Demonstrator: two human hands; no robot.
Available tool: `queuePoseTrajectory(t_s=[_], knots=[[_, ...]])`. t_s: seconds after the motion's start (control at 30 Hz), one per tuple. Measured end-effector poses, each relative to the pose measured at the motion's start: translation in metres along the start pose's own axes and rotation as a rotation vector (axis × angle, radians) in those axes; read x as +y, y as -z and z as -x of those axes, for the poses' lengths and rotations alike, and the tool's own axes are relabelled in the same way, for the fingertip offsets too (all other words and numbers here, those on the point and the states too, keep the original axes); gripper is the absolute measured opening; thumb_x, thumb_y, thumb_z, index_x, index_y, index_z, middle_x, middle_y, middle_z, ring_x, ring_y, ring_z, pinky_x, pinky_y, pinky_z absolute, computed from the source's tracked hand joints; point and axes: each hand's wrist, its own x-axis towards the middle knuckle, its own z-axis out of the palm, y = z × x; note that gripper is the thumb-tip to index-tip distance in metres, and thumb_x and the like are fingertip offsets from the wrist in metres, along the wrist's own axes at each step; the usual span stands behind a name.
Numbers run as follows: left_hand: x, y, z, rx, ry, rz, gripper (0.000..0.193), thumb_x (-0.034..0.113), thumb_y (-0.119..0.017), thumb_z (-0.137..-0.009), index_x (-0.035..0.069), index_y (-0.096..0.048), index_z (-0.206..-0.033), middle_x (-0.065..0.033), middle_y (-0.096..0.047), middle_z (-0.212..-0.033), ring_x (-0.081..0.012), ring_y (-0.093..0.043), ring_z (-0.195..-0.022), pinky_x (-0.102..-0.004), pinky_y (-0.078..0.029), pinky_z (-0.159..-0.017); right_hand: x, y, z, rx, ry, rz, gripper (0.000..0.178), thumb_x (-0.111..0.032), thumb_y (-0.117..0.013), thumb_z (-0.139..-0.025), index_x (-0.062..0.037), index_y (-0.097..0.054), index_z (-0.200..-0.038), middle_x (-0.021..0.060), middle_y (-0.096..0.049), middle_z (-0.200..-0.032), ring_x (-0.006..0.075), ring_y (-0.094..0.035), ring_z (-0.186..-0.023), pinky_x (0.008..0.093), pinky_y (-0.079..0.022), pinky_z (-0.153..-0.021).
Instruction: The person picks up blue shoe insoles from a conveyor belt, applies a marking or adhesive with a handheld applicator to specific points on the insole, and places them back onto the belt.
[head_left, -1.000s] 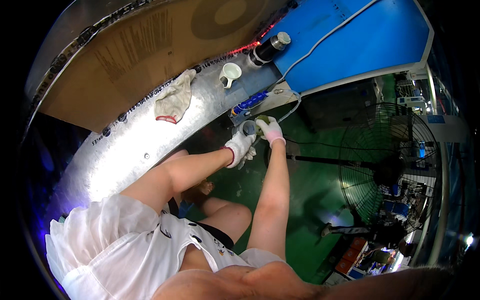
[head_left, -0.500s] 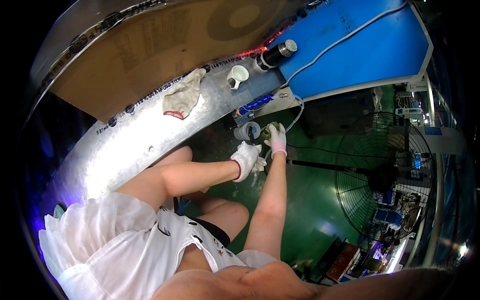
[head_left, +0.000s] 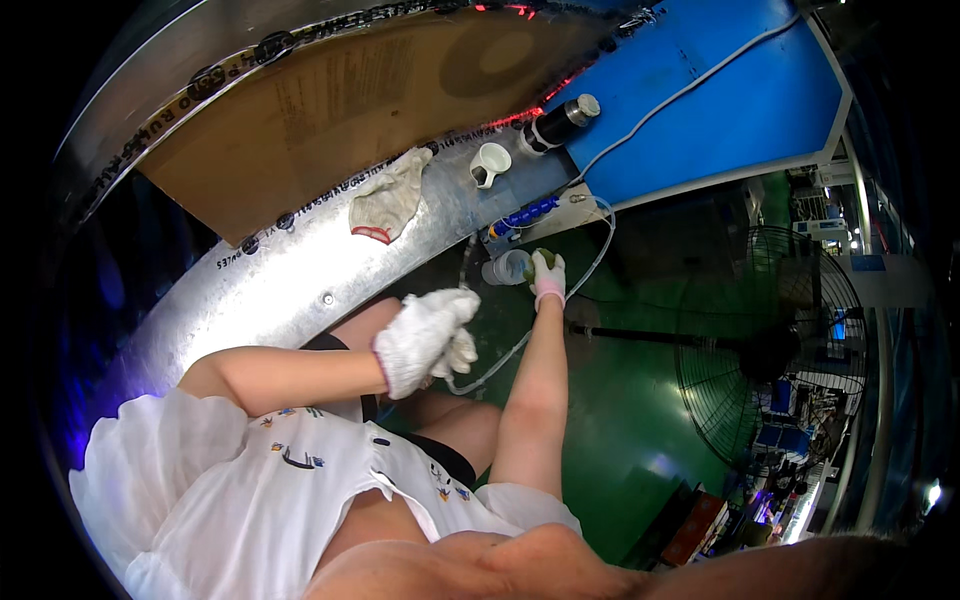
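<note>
My left hand (head_left: 425, 338), in a white knitted glove, is closed in front of my knees. A clear hose (head_left: 490, 375) runs up to its underside, and a thin grey piece rises above the fist, so it seems to grip a hose-fed tool whose body the glove hides. Farther out, my right hand (head_left: 550, 278), gloved in white with a pink cuff, is closed around a small olive-green part (head_left: 541, 262). That part is mostly covered by the fingers. Just left of it is a whitish bucket (head_left: 508, 268).
A metal bench (head_left: 290, 285) carries a loose glove (head_left: 388, 205), a white mug (head_left: 490, 163) and a dark flask (head_left: 560, 122). Behind it stands brown cardboard (head_left: 330, 110). A blue coiled air line (head_left: 528, 214) hangs at the bench end, beside a blue panel (head_left: 710, 90). At right is a caged fan (head_left: 770, 350).
My left hand has drawn back toward my body, left and down, away from the bucket, pulling the hose into a longer loop. My right hand stays by the bucket with the green part.
</note>
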Motion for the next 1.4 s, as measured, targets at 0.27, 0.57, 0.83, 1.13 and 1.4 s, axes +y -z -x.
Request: queuePoseTrajectory(t_s=[0.27,0.57,0.83,1.13,1.4], knots=[[0.028,0.055,0.026,0.191,-0.101,0.023,0.043,0.034,-0.052,-0.098,0.003,-0.051,-0.128,-0.005,-0.062,-0.06,-0.0108,-0.056,-0.043,-0.0202,-0.036,-0.034,-0.07,-0.024,0.041,-0.064,0.08,0.587,0.085,-0.047,-0.073,-0.071,-0.0048,-0.047,-0.139,0.0244,-0.057,-0.131,0.0373,-0.056,-0.12,0.0406,-0.045,-0.099],[0.02,0.091,-0.002,0.256,-0.084,0.121,0.037,0.034,-0.052,-0.097,0.005,-0.055,-0.12,-0.0029,-0.06,-0.06,-0.0101,-0.054,-0.044,-0.0207,-0.035,-0.035,-0.07,-0.033,0.067,-0.003,0.136,0.707,0.084,-0.044,-0.077,-0.068,-0.0099,-0.047,-0.138,0.0225,-0.058,-0.127,0.0385,-0.056,-0.117,0.0434,-0.046,-0.098],[0.022,0.089,-0.002,0.245,-0.076,0.107,0.038,0.032,-0.052,-0.099,0.002,-0.053,-0.123,-0.0025,-0.058,-0.056,-0.0108,-0.053,-0.041,-0.0208,-0.034,-0.033,-0.074,-0.033,0.064,-0.01,0.14,0.757,0.082,-0.047,-0.073,-0.068,-0.0116,-0.048,-0.138,0.0227,-0.058,-0.128,0.039,-0.056,-0.117,0.0441,-0.047,-0.098],[0.017,0.094,-0.008,0.223,-0.116,0.108,0.038,0.034,-0.052,-0.097,0.003,-0.055,-0.12,-0.0025,-0.06,-0.059,-0.0095,-0.055,-0.044,-0.0205,-0.036,-0.035,-0.035,-0.018,0.016,0.013,-0.1,0.429,0.074,-0.063,-0.056,-0.08,-0.007,-0.057,-0.129,0.0253,-0.063,-0.118,0.0392,-0.059,-0.114,0.043,-0.046,-0.095],[0.02,0.093,-0.008,0.254,-0.111,0.114,0.037,0.033,-0.053,-0.097,0.003,-0.055,-0.119,-0.0023,-0.06,-0.059,-0.0097,-0.054,-0.043,-0.0203,-0.036,-0.034,-0.073,-0.036,0.068,-0.038,0.105,0.812,0.08,-0.057,-0.067,-0.076,-0.0147,-0.045,-0.14,0.0226,-0.057,-0.128,0.0417,-0.057,-0.116,0.0454,-0.046,-0.098]])
